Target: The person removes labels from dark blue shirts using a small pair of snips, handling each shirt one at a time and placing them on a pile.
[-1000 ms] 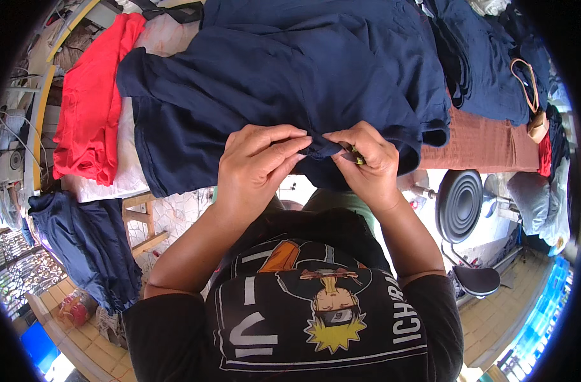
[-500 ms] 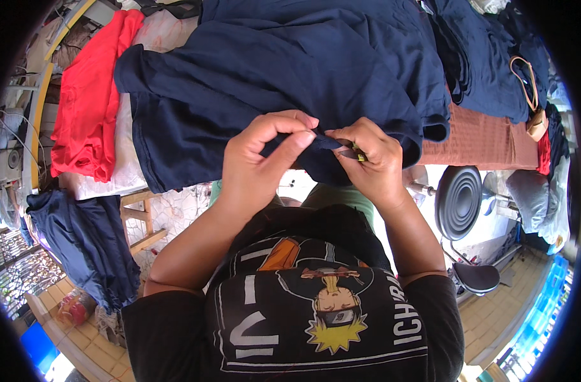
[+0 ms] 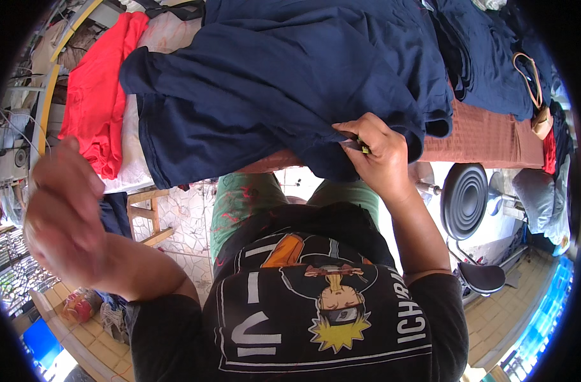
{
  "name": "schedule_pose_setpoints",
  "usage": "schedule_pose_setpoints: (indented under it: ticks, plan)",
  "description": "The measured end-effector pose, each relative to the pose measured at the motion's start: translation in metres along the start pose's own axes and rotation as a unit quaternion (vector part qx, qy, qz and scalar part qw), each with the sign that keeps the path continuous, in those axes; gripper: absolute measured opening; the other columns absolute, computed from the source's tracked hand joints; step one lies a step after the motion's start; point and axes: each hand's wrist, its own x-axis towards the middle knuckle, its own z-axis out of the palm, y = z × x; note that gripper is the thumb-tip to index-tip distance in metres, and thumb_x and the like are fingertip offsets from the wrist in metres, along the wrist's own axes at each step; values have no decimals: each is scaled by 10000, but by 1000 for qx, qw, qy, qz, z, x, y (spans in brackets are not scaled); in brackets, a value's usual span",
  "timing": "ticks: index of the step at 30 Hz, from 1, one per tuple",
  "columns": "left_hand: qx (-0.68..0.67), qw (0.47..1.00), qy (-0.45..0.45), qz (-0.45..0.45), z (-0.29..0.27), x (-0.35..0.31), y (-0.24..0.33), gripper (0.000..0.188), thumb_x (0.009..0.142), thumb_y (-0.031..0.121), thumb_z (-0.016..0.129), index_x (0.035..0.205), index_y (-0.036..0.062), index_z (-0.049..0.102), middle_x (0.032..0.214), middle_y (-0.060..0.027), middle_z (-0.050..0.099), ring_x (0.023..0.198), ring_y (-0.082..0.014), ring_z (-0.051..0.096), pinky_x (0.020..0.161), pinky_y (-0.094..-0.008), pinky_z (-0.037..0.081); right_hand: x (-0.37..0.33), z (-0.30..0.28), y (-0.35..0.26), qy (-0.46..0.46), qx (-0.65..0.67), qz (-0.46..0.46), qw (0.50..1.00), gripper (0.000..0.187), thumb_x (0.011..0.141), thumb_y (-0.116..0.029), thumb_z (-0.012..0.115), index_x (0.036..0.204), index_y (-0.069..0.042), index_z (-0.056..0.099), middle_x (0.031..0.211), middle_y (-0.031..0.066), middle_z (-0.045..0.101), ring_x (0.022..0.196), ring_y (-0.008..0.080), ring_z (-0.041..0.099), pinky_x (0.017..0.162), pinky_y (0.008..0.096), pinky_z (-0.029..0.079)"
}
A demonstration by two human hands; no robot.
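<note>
- Head view: navy garment [image 3: 271, 76] across upper centre; right hand [image 3: 380, 153] clamped on its lower edge, snips-like tool [image 3: 365, 149] within the grip.
- Left hand [image 3: 67, 219] at frame left, blurred, off garment; grip can't tell.
- Judged: edge work in hand; next calls for steady right pinch.

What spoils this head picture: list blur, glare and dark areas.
Head view, left side: the left hand is heavily blurred, while the right hand is much sharper. Head view, lower right: the blue strip glares toward white. Head view, corners: black surrounds the rounded image.
</note>
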Motion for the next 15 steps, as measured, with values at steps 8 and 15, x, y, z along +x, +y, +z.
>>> schedule_pose_setpoints:
  ticks: [8,15]
  plan:
    - [301,950,13,-84,140,8,-73,225,733,24,756,954,43,718,997,-56,681,858,-200,637,776,-293,503,2,-2,-4,-5,16,2,1000,273,649,22,717,903,-70,684,769,60,614,623,231,633,552,321,490]
    - [336,941,25,-39,156,4,-88,158,750,19,740,904,43,711,980,-45,678,813,-202,630,696,-291,516,3,-5,-5,-16,27,19,999,240,670,12,712,898,-54,676,771,71,619,633,237,637,555,311,486]
